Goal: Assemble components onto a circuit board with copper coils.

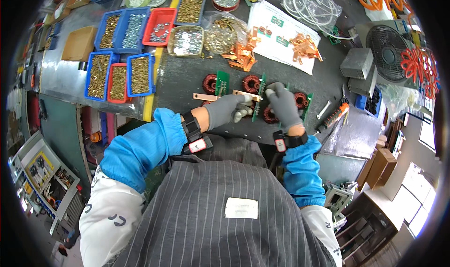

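Note:
Grey gloves cover both my hands. My left hand is curled beside a flat copper bar, its forefinger against the bar's lower edge. That bar reaches across to a green circuit board standing on edge by a copper-wound ring coil. Just right of this board, my right hand has its fingers drawn together; anything between the tips is hidden. Another copper bar lies at the left, below a coil and its board. More coils sit around my right hand, partly covered.
Blue bins and red bins of small metal parts stand at the left. Copper pieces lie beyond the coils, near a white sheet. An orange-handled tool, a wrench and a fan are at the right.

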{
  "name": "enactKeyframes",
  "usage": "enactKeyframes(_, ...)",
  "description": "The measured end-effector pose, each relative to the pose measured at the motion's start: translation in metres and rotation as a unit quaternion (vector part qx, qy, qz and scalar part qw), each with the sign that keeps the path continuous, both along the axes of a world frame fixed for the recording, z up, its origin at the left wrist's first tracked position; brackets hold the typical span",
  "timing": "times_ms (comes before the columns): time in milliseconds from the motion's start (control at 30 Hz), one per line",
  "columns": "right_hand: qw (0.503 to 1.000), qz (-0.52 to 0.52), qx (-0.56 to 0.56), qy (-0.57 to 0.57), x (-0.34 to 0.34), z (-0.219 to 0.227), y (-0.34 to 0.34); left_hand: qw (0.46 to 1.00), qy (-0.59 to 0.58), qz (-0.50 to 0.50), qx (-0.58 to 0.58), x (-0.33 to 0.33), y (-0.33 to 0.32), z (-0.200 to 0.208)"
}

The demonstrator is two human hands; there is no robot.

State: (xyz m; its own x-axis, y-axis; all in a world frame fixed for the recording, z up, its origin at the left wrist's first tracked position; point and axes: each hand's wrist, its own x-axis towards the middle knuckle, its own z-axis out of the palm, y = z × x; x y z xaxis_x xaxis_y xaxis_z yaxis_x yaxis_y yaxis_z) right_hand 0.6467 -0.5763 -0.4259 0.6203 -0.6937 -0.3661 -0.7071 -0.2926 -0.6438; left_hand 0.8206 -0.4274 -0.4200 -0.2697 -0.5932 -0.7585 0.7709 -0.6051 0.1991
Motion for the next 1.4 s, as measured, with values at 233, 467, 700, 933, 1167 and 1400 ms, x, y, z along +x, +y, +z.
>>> enactKeyframes(233,0.995,-0.065,0.006,-0.069,0.038,0.07,-0.043,0.923,-0.345,0.025,-0.166,0.105,0.01,0.011)
enactKeyframes(467,0.991,-0.05,-0.004,-0.128,0.076,0.074,-0.057,0.448,-0.825,-0.273,-0.213,0.134,-0.015,-0.03)
enactKeyframes(700,0.992,-0.024,-0.058,-0.112,0.088,0.089,-0.074,0.312,-0.818,-0.418,-0.244,0.128,-0.048,-0.068)
enactKeyframes(933,0.984,-0.13,-0.06,-0.105,0.028,0.11,-0.092,0.474,-0.811,-0.21,-0.273,0.131,-0.051,-0.02)
enactKeyframes(1167,0.98,-0.166,-0.056,-0.095,-0.054,0.089,-0.076,0.922,-0.257,-0.074,-0.278,-0.011,-0.063,0.029)
enactKeyframes(1400,0.988,-0.105,-0.042,-0.102,-0.096,0.088,-0.096,0.982,-0.185,0.029,-0.037,-0.107,-0.081,-0.014)
